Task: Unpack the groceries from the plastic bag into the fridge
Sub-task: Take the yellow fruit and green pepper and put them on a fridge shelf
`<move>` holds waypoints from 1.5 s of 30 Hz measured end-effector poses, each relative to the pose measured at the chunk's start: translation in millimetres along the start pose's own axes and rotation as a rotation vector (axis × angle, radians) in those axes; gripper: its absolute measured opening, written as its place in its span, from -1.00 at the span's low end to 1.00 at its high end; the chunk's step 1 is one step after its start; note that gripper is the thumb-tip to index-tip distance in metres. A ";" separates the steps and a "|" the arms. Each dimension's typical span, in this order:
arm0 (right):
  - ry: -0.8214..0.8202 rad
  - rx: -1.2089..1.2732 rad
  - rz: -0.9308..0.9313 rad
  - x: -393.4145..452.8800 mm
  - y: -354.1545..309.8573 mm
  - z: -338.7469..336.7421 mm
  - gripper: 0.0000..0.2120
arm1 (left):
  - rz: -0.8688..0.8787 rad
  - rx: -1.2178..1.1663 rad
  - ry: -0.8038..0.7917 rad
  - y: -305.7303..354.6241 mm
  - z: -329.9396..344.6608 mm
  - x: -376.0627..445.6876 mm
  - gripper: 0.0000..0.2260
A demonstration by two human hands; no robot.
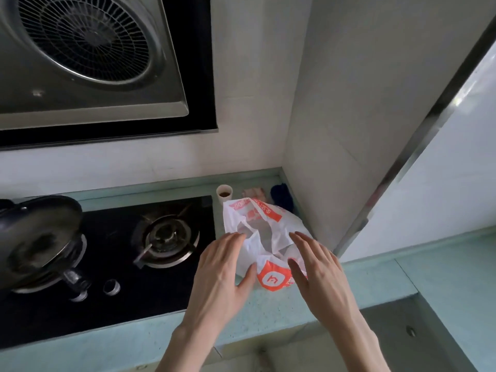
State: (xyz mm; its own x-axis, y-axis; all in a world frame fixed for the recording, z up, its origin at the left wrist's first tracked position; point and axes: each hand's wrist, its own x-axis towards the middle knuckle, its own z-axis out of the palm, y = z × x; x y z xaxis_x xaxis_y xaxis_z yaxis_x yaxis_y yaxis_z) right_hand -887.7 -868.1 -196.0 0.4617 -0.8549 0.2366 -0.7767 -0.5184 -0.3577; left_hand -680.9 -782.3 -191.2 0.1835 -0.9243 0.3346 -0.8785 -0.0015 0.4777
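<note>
Plastic bag [264, 237] is lying on the bench toward its back right corner, right of the hob [107, 264], mouth facing the person and contents not visible. Left hand [220, 272] and right hand [319, 269] are flanking the mouth, fingers spread, gripping nothing; unpacking looks unstarted, no fridge identifiable

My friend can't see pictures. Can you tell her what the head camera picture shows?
Two bare hands, the left hand and right hand, reach with open fingers to either side of a white and orange plastic bag lying on a pale green counter. Left of it is a black gas stove with a dark pan; a small cup stands behind the bag.
</note>
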 end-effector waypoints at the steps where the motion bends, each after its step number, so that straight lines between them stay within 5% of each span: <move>1: -0.027 0.004 -0.004 10.4 6.3 7.0 -0.53 | -0.006 0.000 -0.009 -1.8 7.7 8.5 -0.53; 14: -0.482 0.124 -0.051 130.2 61.9 96.0 -0.60 | 0.042 0.190 -0.334 -52.4 131.0 121.6 -0.75; 25: -0.685 -0.434 -0.379 186.5 65.6 126.3 -0.54 | -0.075 0.637 -0.709 -67.1 149.3 155.7 -0.40; 30: -0.554 -0.647 -0.311 191.5 69.1 115.4 -0.68 | -0.140 0.700 -0.843 -71.2 144.7 150.3 -0.56; 35: -0.534 -0.404 -0.227 200.9 87.3 101.4 -0.74 | -0.093 0.712 -0.749 -74.1 127.1 142.7 -0.66; 38: -0.333 -0.302 -0.183 208.8 92.1 88.1 -0.78 | -0.036 0.641 -0.612 -75.5 110.1 141.2 -0.71; 45: -0.250 -0.310 -0.111 215.1 94.0 50.4 -0.43 | -0.078 0.307 -0.414 -65.1 73.7 128.0 -0.65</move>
State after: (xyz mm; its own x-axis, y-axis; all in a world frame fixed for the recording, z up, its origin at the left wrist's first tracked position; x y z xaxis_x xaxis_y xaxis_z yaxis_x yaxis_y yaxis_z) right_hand -839.9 -1101.6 -224.2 0.6098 -0.7924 0.0178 -0.7912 -0.6099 -0.0442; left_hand -632.8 -928.6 -239.4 0.1183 -0.9904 -0.0715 -0.9694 -0.1308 0.2075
